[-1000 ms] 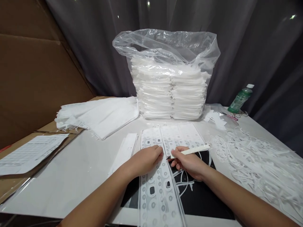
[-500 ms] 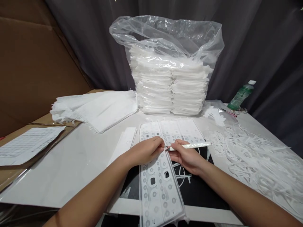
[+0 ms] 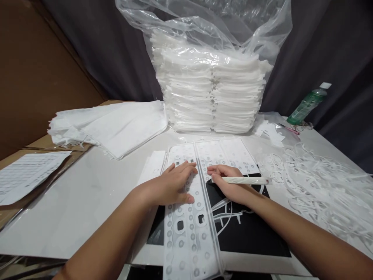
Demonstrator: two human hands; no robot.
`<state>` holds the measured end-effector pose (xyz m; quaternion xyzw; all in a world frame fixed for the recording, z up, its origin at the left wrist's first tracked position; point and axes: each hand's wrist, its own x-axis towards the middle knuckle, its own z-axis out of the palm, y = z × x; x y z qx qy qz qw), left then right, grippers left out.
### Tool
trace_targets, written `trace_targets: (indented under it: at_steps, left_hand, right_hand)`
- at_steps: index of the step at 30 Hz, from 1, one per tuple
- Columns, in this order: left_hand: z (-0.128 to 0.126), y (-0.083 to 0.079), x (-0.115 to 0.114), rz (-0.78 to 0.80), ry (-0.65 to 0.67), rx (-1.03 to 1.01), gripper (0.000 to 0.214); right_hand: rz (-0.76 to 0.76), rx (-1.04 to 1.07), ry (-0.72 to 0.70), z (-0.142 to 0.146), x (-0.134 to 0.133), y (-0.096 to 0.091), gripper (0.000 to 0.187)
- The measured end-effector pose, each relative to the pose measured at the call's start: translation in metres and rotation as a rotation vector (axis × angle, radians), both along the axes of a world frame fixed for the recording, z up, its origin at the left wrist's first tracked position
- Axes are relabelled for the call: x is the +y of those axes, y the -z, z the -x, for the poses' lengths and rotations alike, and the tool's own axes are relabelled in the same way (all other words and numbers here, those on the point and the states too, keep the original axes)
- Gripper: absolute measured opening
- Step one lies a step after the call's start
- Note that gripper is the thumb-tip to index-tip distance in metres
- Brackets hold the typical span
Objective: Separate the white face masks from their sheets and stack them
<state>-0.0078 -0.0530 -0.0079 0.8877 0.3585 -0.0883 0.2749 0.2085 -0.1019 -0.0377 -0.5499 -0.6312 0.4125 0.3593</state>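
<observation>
My left hand lies with its fingers spread on a long white sheet printed with grey circles and pierced by squarish holes. My right hand is closed around a craft knife with a white wrapped handle; its dark tip points left, close to the sheet's right edge. Under the far end of this sheet, or joined to it, a wider printed white sheet extends to the right; I cannot tell which. Thin white strips lie on a black mat below my right hand.
Behind stands a clear plastic bag of stacked white pieces. Left are a white sheet pile, narrow white pieces and a printed paper. Tangled white offcuts cover the right side, with a green bottle behind.
My left hand has opened from a pinch at the sheet's edge and spread flat on it. My right hand has shifted slightly right with the knife. The view has tilted downward.
</observation>
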Motion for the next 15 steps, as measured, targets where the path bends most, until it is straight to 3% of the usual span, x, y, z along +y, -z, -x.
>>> trace_targets:
  at_steps: [4, 9, 15]
  left_hand:
    - [0.002, -0.006, 0.002, -0.001, 0.018, -0.03, 0.056]
    - [-0.006, -0.002, 0.007, -0.141, -0.039, -0.174, 0.016]
    - [-0.014, 0.006, 0.006, -0.175, -0.034, -0.28, 0.006]
  right_hand:
    - [-0.027, -0.087, 0.024, -0.001, 0.0, -0.01, 0.023]
    - [-0.244, 0.0, -0.054, 0.009, 0.004, -0.005, 0.023]
    - [-0.154, 0.051, -0.072, 0.009, 0.01, 0.01, 0.024]
